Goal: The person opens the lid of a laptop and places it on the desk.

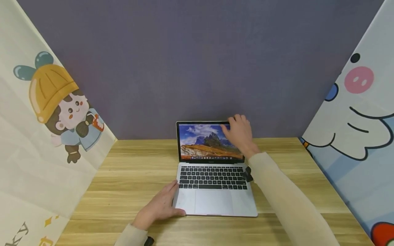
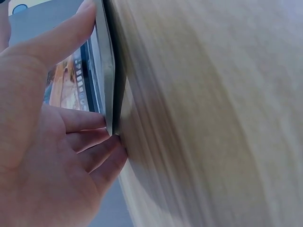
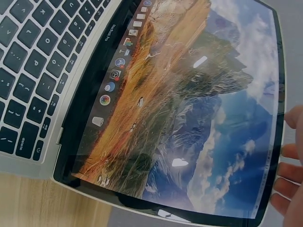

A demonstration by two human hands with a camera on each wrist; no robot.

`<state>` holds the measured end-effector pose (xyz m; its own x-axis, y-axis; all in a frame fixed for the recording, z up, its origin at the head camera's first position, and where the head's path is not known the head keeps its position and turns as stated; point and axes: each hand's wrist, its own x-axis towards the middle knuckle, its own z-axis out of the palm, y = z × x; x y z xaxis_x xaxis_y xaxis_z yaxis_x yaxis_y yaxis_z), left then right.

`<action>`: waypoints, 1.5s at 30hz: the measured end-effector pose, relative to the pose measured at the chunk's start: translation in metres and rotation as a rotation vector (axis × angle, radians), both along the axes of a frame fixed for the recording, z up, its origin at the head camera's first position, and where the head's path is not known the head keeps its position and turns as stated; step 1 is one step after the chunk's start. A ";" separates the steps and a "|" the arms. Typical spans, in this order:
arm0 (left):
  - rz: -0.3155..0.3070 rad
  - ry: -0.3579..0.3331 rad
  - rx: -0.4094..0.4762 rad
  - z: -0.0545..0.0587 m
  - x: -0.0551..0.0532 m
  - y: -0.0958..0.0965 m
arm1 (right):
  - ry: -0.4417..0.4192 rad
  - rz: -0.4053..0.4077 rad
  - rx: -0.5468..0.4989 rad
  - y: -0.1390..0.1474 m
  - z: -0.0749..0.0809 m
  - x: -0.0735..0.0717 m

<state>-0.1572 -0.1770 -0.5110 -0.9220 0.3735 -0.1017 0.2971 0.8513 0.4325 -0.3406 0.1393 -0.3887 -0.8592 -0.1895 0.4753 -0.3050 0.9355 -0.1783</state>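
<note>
An opened silver laptop (image 1: pixel 213 202) stands on the wooden table, its lit screen (image 1: pixel 203 140) showing a mountain landscape. At the lid's upper right corner is my right hand (image 1: pixel 240 133), with the thumb in front of the screen and the fingers around the top edge. My left hand (image 1: pixel 161 201) holds the front left corner of the base. In the left wrist view, the left thumb (image 2: pixel 71 35) lies along the base's front edge and the fingertips touch its side near the tabletop. The right wrist view shows the keyboard (image 3: pixel 42 66) and the tilted lid.
The wooden table (image 1: pixel 132 171) extends to both sides of the laptop. A dark grey panel (image 1: pixel 200 61) rises behind it. Cloths with cartoon prints, a figure in a yellow hat (image 1: pixel 53 92) and a pink-nosed animal (image 1: pixel 358 80), flank the table.
</note>
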 end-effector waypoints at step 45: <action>0.143 0.147 -0.025 0.004 0.002 -0.003 | -0.064 0.116 -0.084 0.063 -0.057 0.120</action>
